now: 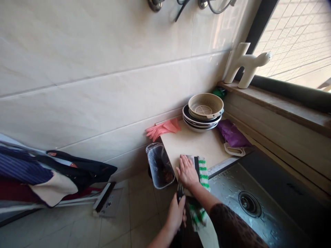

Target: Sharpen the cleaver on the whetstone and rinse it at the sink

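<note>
At lower centre, my open right hand (pixel 187 171) presses a green-striped cloth (pixel 203 175), my left hand (pixel 176 215) grips a dark strip (pixel 180 193); one hard tug could drop them into the sink (pixel 261 227).

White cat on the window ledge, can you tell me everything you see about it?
The white cat figurine looks like smooth, pale ceramic, though the material is hard to be sure of. It has a simple shape, with a tall, straight tail at the back and its small head facing right. It stands upright on its legs on the window ledge, beside the window.
</note>
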The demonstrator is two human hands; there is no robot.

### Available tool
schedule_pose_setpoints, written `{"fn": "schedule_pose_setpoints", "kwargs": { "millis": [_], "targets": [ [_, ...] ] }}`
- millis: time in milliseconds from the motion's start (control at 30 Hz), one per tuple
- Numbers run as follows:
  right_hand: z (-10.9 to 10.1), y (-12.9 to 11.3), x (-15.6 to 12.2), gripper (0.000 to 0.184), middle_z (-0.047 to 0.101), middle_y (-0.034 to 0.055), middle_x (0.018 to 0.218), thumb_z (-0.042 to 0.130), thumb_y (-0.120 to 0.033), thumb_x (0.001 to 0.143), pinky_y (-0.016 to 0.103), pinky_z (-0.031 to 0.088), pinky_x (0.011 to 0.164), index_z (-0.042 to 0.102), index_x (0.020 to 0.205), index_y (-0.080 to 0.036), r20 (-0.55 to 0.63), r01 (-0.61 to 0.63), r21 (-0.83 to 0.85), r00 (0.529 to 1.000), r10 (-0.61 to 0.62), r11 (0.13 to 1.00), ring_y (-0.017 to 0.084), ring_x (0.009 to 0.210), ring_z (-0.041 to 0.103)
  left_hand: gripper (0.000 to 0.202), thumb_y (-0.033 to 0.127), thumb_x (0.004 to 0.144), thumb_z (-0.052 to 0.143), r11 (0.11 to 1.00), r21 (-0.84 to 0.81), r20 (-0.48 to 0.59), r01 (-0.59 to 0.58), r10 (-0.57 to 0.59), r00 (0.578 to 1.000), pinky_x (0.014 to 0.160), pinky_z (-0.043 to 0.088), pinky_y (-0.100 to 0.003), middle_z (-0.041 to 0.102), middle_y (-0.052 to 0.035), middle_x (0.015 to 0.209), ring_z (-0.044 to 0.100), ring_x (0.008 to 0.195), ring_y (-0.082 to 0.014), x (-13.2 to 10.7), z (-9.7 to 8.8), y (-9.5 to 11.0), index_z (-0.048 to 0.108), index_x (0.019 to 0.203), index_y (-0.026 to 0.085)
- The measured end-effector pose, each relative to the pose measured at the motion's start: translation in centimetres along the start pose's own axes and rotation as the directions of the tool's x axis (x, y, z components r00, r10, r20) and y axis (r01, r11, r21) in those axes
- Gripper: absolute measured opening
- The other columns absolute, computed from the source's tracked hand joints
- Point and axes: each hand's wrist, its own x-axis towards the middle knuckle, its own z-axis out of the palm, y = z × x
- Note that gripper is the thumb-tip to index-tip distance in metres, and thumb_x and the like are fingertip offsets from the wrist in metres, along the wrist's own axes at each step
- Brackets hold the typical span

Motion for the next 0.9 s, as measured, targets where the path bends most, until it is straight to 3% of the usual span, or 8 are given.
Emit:
{"fn": "schedule_pose_setpoints", "kwargs": {
  "millis": [100, 267, 433, 467, 533, 633, 767, 900],
  "targets": [
    [0.0, 0.0, 0.2, 0.051, 0.041, 0.0198, 0.152, 0.041, -0.033, 0.099, 0.046, 0.033, 0.114, 0.049, 0.14, -0.002, 0.001, -0.005, 0.011, 1.0, 0.005, 1.0, 0.031, 0.142, 0.038, 0.084, 0.086, 0.064, 0.053, 1.0, -0.01, 0.007, -0.01, 0.01, 1.0, 0.034, 0.03, -0.02, 0.038, 0.0129, 0.046, 0.036, 0.033, -0.0092, 0.1, 0.2, 0.5, 0.044, 0.116, 0.02],
    [0.8, -1.4, -3.3, 0.051, 0.038, 0.0204, 0.153, 0.044, -0.032, 0.097, 0.049, 0.033, 0.114, 0.049, 0.14, -0.004, -0.076, 0.025, 0.12, 0.997, -0.016, 0.992, 0.032, 0.143, 0.035, 0.084, 0.077, 0.066, 0.063, 1.0, 0.019, -0.052, 0.023, -0.022, 0.998, 0.036, 0.031, -0.019, 0.039, 0.0119, 0.045, 0.041, 0.035, -0.0107, -1.9, -0.4, -3.2, 0.047, 0.124, 0.019],
    [-4.9, -0.4, -1.5, 0.053, 0.052, 0.0225, 0.143, 0.044, -0.039, 0.095, 0.052, 0.041, 0.108, 0.05, 0.139, -0.01, -0.173, -0.106, 0.422, 0.965, 0.195, 0.9, 0.033, 0.132, 0.049, 0.071, 0.067, 0.082, 0.052, 0.971, 0.186, -0.032, -0.149, 0.157, 0.987, 0.041, 0.046, -0.025, 0.052, 0.0063, 0.054, 0.055, 0.043, -0.0168, -3.4, -2.4, 2.1, 0.044, 0.131, 0.017],
    [-6.5, -0.2, -1.8, 0.057, 0.054, 0.0218, 0.141, 0.044, -0.045, 0.095, 0.051, 0.044, 0.105, 0.047, 0.142, -0.012, -0.192, -0.128, 0.526, 0.945, 0.265, 0.841, 0.032, 0.128, 0.053, 0.063, 0.061, 0.085, 0.052, 0.927, 0.263, -0.064, -0.266, 0.292, 0.954, 0.051, 0.053, -0.029, 0.062, -0.0004, 0.065, 0.065, 0.057, -0.021, -3.9, -2.7, 3.2, 0.046, 0.131, 0.017],
    [-9.4, -0.6, -3.6, 0.068, 0.063, 0.0183, 0.13, 0.046, -0.058, 0.091, 0.049, 0.051, 0.095, 0.041, 0.145, -0.016, -0.088, -0.171, 0.784, 0.921, 0.38, 0.596, 0.031, 0.113, 0.064, 0.049, 0.041, 0.09, 0.049, 0.742, 0.442, -0.099, -0.504, 0.599, 0.795, 0.082, 0.058, -0.039, 0.071, -0.0143, 0.104, 0.07, 0.099, -0.0284, -4.8, -2.6, 4.3, 0.048, 0.133, 0.017],
    [-11.9, -2.2, -7.5, 0.066, 0.073, 0.0091, 0.106, 0.058, -0.065, 0.083, 0.042, 0.056, 0.087, 0.051, 0.133, -0.022, 0.183, -0.243, 0.955, 0.933, 0.309, 0.171, 0.027, 0.098, 0.07, 0.055, 0.016, 0.088, 0.043, 0.42, 0.641, 0.007, -0.642, 0.834, 0.552, 0.108, 0.045, -0.044, 0.052, -0.0191, 0.143, 0.05, 0.133, -0.0289, -6.2, -0.6, 3.4, 0.041, 0.143, 0.015],
    [-12.8, -2.4, -11.4, 0.048, 0.073, 0.0029, 0.08, 0.069, -0.063, 0.073, 0.038, 0.057, 0.075, 0.06, 0.099, -0.025, 0.331, -0.294, 0.943, 0.85, 0.409, -0.152, 0.026, 0.08, 0.072, 0.067, 0.018, 0.085, 0.054, 0.222, 0.67, 0.325, -0.709, 0.77, 0.549, 0.111, 0.041, -0.046, 0.038, -0.023, 0.153, 0.036, 0.142, -0.0349, -9.3, 2.2, 2.7, 0.036, 0.149, 0.008],
    [-12.5, 0.8, -14.1, 0.048, 0.06, -0.005, 0.051, 0.068, -0.069, 0.072, 0.024, 0.041, 0.041, 0.053, 0.084, -0.025, 0.533, -0.437, 0.845, 0.734, 0.421, -0.308, 0.015, 0.042, 0.054, 0.031, 0.036, 0.095, 0.051, 0.287, 0.491, 0.493, -0.822, 0.686, 0.535, 0.099, 0.051, -0.04, 0.07, -0.0128, 0.115, 0.063, 0.112, -0.0282, -12.7, 1.4, 5.6, 0.072, 0.113, 0.021]
  ]
}}
